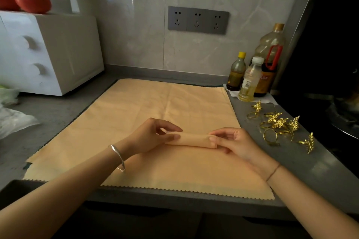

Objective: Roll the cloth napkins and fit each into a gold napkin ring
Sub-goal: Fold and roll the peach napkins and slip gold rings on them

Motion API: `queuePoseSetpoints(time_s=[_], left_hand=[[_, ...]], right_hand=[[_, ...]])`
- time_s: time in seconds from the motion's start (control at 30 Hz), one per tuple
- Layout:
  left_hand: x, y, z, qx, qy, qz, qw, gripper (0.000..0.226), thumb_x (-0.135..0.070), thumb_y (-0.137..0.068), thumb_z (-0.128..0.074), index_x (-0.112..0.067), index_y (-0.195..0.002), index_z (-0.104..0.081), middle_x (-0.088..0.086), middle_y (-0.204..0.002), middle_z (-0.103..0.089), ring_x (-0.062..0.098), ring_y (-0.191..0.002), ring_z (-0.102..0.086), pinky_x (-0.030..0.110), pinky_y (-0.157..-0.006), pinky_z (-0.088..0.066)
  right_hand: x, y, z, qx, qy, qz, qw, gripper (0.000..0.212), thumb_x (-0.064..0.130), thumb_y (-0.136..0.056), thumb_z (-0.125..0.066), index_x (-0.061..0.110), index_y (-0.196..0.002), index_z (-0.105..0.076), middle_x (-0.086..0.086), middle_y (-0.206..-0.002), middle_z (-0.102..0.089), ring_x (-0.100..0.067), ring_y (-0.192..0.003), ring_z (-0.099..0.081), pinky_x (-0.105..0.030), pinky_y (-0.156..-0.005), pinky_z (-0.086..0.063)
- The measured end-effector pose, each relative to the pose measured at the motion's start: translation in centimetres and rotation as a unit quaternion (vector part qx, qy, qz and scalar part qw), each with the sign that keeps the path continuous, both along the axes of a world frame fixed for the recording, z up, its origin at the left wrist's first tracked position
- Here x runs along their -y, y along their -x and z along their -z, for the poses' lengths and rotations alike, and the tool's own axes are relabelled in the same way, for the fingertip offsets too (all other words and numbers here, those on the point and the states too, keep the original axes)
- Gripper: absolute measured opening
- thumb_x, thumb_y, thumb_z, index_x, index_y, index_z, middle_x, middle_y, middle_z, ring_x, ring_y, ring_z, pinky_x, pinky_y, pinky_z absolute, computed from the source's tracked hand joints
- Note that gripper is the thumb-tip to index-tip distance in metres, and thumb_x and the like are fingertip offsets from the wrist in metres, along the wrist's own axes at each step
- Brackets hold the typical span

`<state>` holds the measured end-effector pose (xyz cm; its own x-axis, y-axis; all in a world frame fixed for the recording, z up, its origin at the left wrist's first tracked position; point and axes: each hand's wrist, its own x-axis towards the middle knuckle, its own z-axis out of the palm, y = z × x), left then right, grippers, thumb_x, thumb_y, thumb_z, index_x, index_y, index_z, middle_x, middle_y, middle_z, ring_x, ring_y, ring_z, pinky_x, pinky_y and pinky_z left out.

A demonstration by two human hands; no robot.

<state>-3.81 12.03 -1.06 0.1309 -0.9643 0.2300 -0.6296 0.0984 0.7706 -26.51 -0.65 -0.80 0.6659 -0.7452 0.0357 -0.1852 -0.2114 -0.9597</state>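
Betw. L grip (153, 136) & R grip (231, 141): napkin roll (194, 138), ends pinched.

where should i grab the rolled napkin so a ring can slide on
Probably around its middle, from above, with the left hand. The rolled napkin lies level, running left to right, and both hands pinch its ends. A mid grip would keep the layers wound and free the right end, which faces the gold rings beside the right hand.

Roll (191, 139): its ends hidden under the left hand (153, 136) and right hand (231, 141). Rings (279, 123), right of the grip: overlapping, count unclear. Pan (343, 114), farther right: dark, cut by the edge.
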Motion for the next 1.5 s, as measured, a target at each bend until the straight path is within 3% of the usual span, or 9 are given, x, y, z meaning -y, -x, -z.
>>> queuePoseSetpoints(time_s=[0.2,0.3,0.5,0.67,0.77,0.9,1.07,1.33,1.5], left_hand=[[0.3,0.2,0.1,0.106,0.008,0.015,0.994,0.027,-0.027,-0.092,-0.055,-0.041,-0.114,-0.061,-0.017,-0.108,-0.055,0.003,-0.094,-0.055,0.015,-0.078,-0.046],[0.2,0.6,-0.1,0.22,0.027,0.003,0.975,0.029,-0.029,-0.093,-0.052,-0.039,-0.119,-0.059,-0.015,-0.107,-0.054,0.004,-0.084,-0.054,0.019,-0.076,-0.048],[1.2,3.0,-1.8,0.448,0.054,-0.011,0.892,0.042,-0.043,-0.092,-0.05,-0.034,-0.132,-0.048,-0.011,-0.138,-0.044,0.011,-0.125,-0.039,0.025,-0.107,-0.029],[2.7,5.3,-1.8,0.434,0.065,0.012,0.898,0.039,-0.038,-0.095,-0.046,-0.03,-0.132,-0.052,-0.007,-0.132,-0.054,0.015,-0.114,-0.053,0.027,-0.094,-0.044],[3.0,4.8,-1.2,0.385,0.045,0.008,0.922,0.038,-0.041,-0.092,-0.051,-0.031,-0.128,-0.055,-0.01,-0.128,-0.056,0.012,-0.111,-0.055,0.021,-0.091,-0.043],[3.5,4.2,-1.0,0.352,0.02,0.02,0.935,0.037,-0.04,-0.089,-0.058,-0.028,-0.123,-0.06,-0.008,-0.122,-0.061,0.013,-0.108,-0.057,0.023,-0.091,-0.043],[4.2,3.5,-1.3,0.309,0.001,0.044,0.95,0.034,-0.034,-0.088,-0.06,-0.021,-0.119,-0.063,-0.002,-0.117,-0.065,0.016,-0.103,-0.06,0.027,-0.091,-0.046],[6.1,3.7,-1.9,0.321,-0.038,0.047,0.945,0.032,-0.046,-0.086,-0.06,-0.024,-0.11,-0.064,-0.005,-0.103,-0.067,0.011,-0.084,-0.056,0.02,-0.071,-0.043],[7.6,5.9,-2.6,0.344,-0.027,0.072,0.936,0.035,-0.045,-0.086,-0.059,-0.028,-0.116,-0.062,-0.008,-0.109,-0.066,0.008,-0.085,-0.053,0.023,-0.075,-0.047]], right_hand=[[0.1,-0.3,-0.6,-0.044,-0.018,0.03,0.998,0.011,0.014,-0.079,-0.072,0.021,-0.088,-0.074,0.0,-0.092,-0.069,-0.006,-0.072,-0.052,-0.012,-0.044,-0.036],[0.3,-0.7,-1.1,-0.072,-0.041,0.036,0.996,0.013,0.013,-0.08,-0.071,0.021,-0.09,-0.074,0.008,-0.088,-0.068,-0.003,-0.069,-0.05,-0.011,-0.04,-0.03],[1.0,-1.5,-1.9,-0.12,-0.075,0.038,0.989,0.013,0.009,-0.078,-0.072,0.019,-0.087,-0.075,0.003,-0.084,-0.069,-0.002,-0.064,-0.052,-0.012,-0.038,-0.027],[1.1,-1.4,-1.9,-0.111,-0.102,0.035,0.988,0.014,0.007,-0.081,-0.068,0.015,-0.09,-0.073,-0.002,-0.079,-0.067,-0.001,-0.053,-0.054,-0.012,-0.036,-0.026],[0.9,-1.1,-1.5,-0.087,-0.068,0.031,0.993,0.012,0.009,-0.082,-0.069,0.016,-0.092,-0.073,-0.005,-0.079,-0.066,-0.007,-0.051,-0.051,-0.014,-0.041,-0.037],[0.9,-0.2,-0.1,-0.075,0.089,-0.009,0.993,0.021,0.015,-0.08,-0.073,0.021,-0.101,-0.07,0.0,-0.085,-0.065,-0.009,-0.07,-0.054,-0.015,-0.057,-0.046],[2.0,-0.1,1.5,-0.139,0.337,-0.028,0.931,0.037,0.032,-0.075,-0.076,0.027,-0.11,-0.066,0.015,-0.094,-0.057,-0.004,-0.092,-0.052,-0.021,-0.082,-0.043],[2.2,-0.2,1.6,-0.138,0.369,-0.033,0.919,0.026,0.031,-0.09,-0.059,0.016,-0.11,-0.065,0.008,-0.094,-0.054,-0.008,-0.086,-0.051,-0.029,-0.077,-0.045],[2.8,2.5,1.6,-0.122,0.336,-0.008,0.934,0.027,0.03,-0.09,-0.058,0.012,-0.11,-0.064,0.005,-0.096,-0.055,-0.009,-0.085,-0.055,-0.024,-0.074,-0.043]])
